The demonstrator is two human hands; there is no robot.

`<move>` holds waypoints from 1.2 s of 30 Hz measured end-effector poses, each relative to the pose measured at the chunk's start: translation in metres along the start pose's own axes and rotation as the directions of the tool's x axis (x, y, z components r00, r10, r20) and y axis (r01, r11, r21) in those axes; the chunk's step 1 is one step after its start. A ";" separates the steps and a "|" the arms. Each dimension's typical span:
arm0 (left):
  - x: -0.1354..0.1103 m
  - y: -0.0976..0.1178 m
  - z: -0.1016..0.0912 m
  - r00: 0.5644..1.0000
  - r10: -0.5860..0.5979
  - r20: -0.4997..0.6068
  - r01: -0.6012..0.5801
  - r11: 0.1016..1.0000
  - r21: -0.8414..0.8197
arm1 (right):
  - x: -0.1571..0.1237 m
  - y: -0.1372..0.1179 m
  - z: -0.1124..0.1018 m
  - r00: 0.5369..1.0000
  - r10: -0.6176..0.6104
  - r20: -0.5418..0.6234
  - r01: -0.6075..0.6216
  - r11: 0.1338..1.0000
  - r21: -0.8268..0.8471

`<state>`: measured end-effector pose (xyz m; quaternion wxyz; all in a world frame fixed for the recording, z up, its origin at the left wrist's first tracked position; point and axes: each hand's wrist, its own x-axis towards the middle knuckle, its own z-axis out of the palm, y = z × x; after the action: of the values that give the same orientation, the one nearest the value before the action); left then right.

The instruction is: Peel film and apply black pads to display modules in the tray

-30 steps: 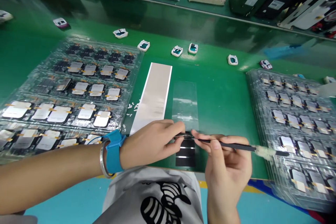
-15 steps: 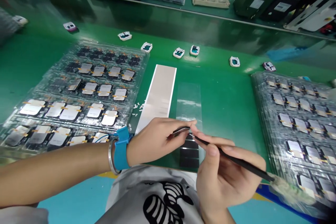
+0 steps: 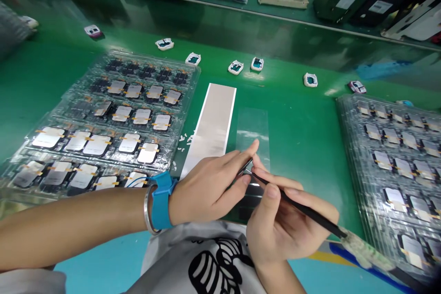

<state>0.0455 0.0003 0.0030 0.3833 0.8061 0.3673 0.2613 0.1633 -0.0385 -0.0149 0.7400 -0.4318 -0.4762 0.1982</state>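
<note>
My left hand, with a blue wrist strap, pinches a small thin dark piece between thumb and fingers; most of it is hidden. Close against it, my right hand grips a slim black pen-like tool with tape wrapped round its rear end. The tool's thin tip meets the dark piece at my left fingertips. Beneath both hands lies a clear film sheet with black rectangles on its near part, partly covered by my hands. A long beige strip with white edges lies beside it.
On the left, a clear tray holds rows of small square screens. Stacked trays of similar screens stand at right. Several small watch-like cases lie along the back. White scraps sit by the strip. A shelf behind carries boxes and part trays.
My left index finger has stretched forward and up. My right hand and the tool have shifted slightly left, covering more of the black rectangles. The view has moved a little.
</note>
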 end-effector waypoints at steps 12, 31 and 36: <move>-0.002 -0.003 0.001 0.999 0.032 -0.023 -0.032 0.999 0.011 | 0.004 0.013 -0.003 0.987 -0.155 0.029 0.155 0.988 0.013; -0.001 -0.004 0.002 1.000 0.000 -0.011 0.000 1.000 0.017 | 0.003 0.015 -0.003 0.989 -0.145 0.027 0.146 0.989 -0.018; 0.000 -0.004 0.002 1.000 -0.010 -0.011 0.010 1.000 0.025 | 0.003 0.016 -0.004 0.985 -0.167 0.037 0.168 0.986 -0.015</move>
<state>0.0451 0.0012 -0.0016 0.3725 0.8075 0.3767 0.2593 0.1703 -0.0295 -0.0273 0.7413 -0.3935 -0.5257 0.1386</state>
